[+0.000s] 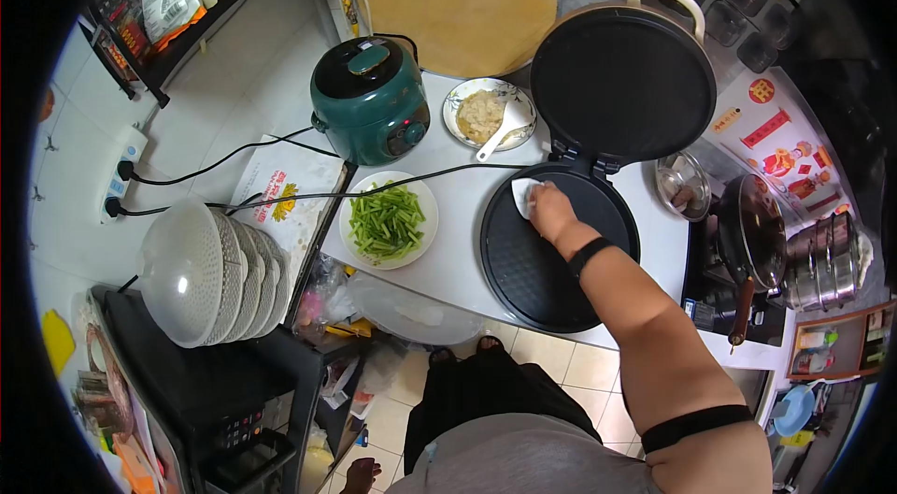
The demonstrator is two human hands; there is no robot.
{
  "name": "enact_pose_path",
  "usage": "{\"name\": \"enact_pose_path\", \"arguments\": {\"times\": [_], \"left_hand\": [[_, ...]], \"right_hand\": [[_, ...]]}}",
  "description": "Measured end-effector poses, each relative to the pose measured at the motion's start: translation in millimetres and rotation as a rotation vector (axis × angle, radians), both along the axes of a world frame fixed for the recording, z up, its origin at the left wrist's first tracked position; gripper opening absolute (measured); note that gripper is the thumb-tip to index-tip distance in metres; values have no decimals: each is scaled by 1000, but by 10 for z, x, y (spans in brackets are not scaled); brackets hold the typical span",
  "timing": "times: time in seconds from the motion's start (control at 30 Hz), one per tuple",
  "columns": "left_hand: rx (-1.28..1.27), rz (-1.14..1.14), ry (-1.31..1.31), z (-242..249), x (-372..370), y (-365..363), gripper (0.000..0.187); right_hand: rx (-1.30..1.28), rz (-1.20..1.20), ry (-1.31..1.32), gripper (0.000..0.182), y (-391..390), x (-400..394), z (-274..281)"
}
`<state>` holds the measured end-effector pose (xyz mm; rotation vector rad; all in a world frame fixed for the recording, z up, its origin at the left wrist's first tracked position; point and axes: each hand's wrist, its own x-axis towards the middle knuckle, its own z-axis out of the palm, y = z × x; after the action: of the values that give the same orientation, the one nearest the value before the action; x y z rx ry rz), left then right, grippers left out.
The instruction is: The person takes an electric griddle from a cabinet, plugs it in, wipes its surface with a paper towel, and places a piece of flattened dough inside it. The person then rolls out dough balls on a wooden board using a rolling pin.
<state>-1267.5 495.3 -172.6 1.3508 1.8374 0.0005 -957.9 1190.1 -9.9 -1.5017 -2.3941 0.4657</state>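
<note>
My right hand (pixel 549 211) presses a white cloth or tissue (pixel 525 197) against the black lower plate (pixel 561 279) of an open round electric griddle, near its upper left part. The griddle's raised lid (pixel 623 83) leans back behind it. My left hand (pixel 362 473) hangs low by my body at the bottom edge, with its fingers partly curled; whether it holds anything is not visible. Left of the griddle are a white plate (pixel 430 223) of cut green stalks (pixel 386 222) and a patterned bowl (pixel 451 101) of pale paste with a white spoon (pixel 505 130).
A green electric cooker (pixel 369 101) stands at the back left, and its black cord (pixel 448 172) crosses the counter. Stacked white bowls (pixel 206 270) are at the left. A metal bowl (pixel 683 186), a wok (pixel 752 232) and a steamer (pixel 822 260) stand at the right.
</note>
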Motion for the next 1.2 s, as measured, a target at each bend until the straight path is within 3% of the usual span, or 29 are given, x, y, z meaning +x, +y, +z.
{"name": "enact_pose_path", "arguments": {"times": [0.1,0.17,0.27,0.47,0.5,0.6,0.73,0.8,0.83,0.9,0.97,1.13,1.2], "left_hand": [[-40,52,-67,-55,34,-12,37],[-264,1185,-518,-3,272,82,30],[-285,1164,-497,26,288,149,30],[-192,1067,-570,-240,224,298,30],[-195,1048,-561,-241,203,353,30],[-174,977,-540,-221,154,470,30],[-188,917,-505,-112,105,541,30],[-219,922,-490,-56,99,550,31],[-203,969,-500,-49,102,544,31],[-200,1013,-504,19,103,516,31],[-217,887,-444,226,133,694,30],[-281,918,-488,353,117,1043,30],[-257,923,-511,344,111,1076,31]], "right_hand": [[8,-55,149,30,-7,-263,-152],[-13,-47,232,40,-259,-417,-128],[-27,136,296,36,-573,-391,-237],[-390,642,51,25,-1090,201,55],[-400,794,-111,23,-1046,280,164],[-307,629,-77,21,-673,568,252],[151,359,-344,17,150,861,397],[218,281,-527,18,428,1032,350],[208,281,-525,18,484,1102,330],[203,436,-777,24,503,1231,292],[166,433,-835,25,356,1329,301],[90,471,-980,27,-214,1691,206],[-149,433,-968,22,-419,1792,27]]}}
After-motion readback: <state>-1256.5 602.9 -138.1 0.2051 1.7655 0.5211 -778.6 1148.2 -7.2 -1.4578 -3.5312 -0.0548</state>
